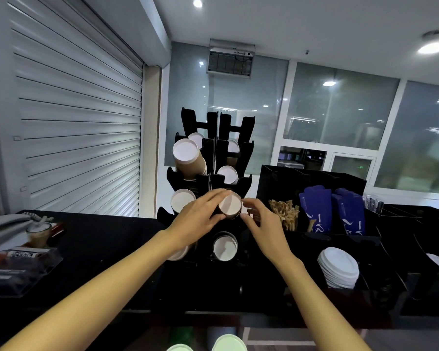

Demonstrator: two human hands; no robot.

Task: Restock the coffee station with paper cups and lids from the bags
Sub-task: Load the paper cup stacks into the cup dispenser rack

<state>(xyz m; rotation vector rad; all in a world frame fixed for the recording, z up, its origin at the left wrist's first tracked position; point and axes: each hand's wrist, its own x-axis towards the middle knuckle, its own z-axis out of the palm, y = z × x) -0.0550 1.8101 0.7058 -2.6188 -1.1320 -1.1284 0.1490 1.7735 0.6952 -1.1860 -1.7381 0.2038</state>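
1. Right now the left hand curls round a brown paper cup, thumb below and fingers over the top, holding it with its white bottom facing the camera.
2. That cup sits at the right column of the black tiered cup rack, about mid-height, just above the lowest right slot, where another cup stack shows its white base.
3. The right hand is just beside the held cup, fingers loosely bent with the tips at the cup's right edge; whether they actually grip it cannot be told.
4. A tall stack of brown cups leans out of an upper left slot.
5. To the right, a black organiser holds wooden stirrers and blue packets.
6. A pile of white lids rests in a compartment near the right forearm.
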